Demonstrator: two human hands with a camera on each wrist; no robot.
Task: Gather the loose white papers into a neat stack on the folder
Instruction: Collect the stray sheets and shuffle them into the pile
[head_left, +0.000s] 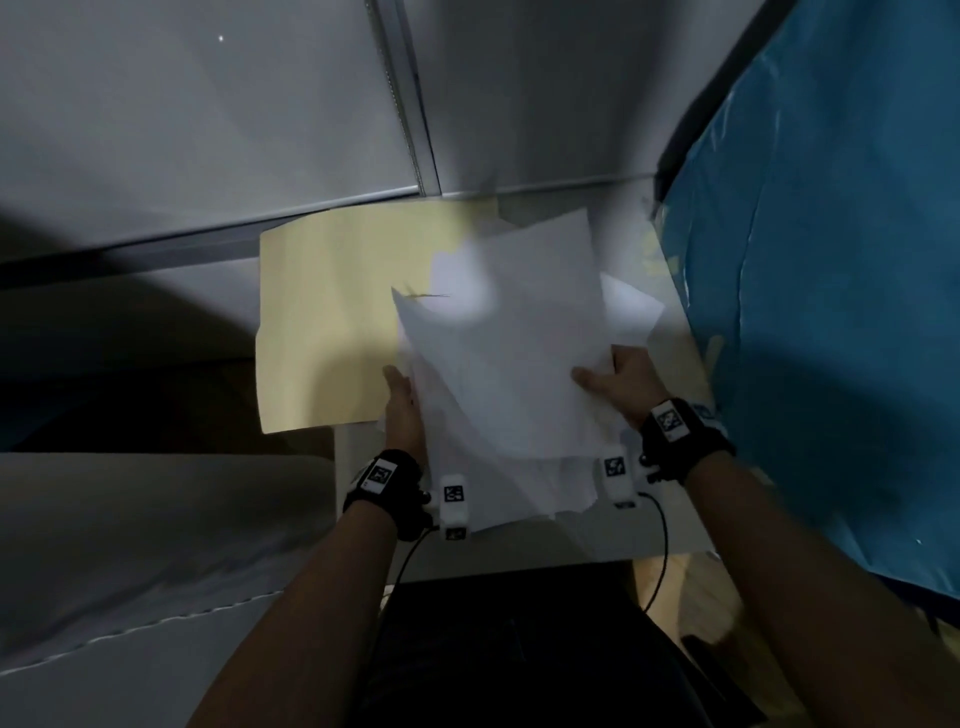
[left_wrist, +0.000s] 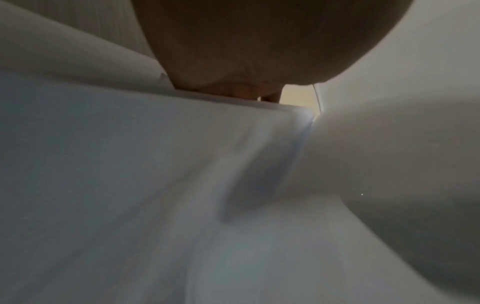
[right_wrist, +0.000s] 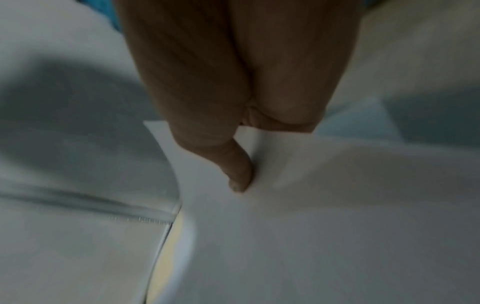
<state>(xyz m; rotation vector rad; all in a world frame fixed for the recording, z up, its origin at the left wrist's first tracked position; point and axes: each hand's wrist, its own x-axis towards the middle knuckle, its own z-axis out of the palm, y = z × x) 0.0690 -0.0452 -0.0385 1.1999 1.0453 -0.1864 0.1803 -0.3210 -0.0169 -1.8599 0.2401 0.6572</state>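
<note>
White papers (head_left: 511, 353) held between left hand (head_left: 402, 410) and right hand (head_left: 626, 382) grip.

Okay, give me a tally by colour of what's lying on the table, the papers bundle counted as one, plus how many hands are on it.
White papers bundle: 1, sheet count unclear
Yellow folder: 1
Hands holding the bundle: 2, left hand and right hand
Total: 4
</note>
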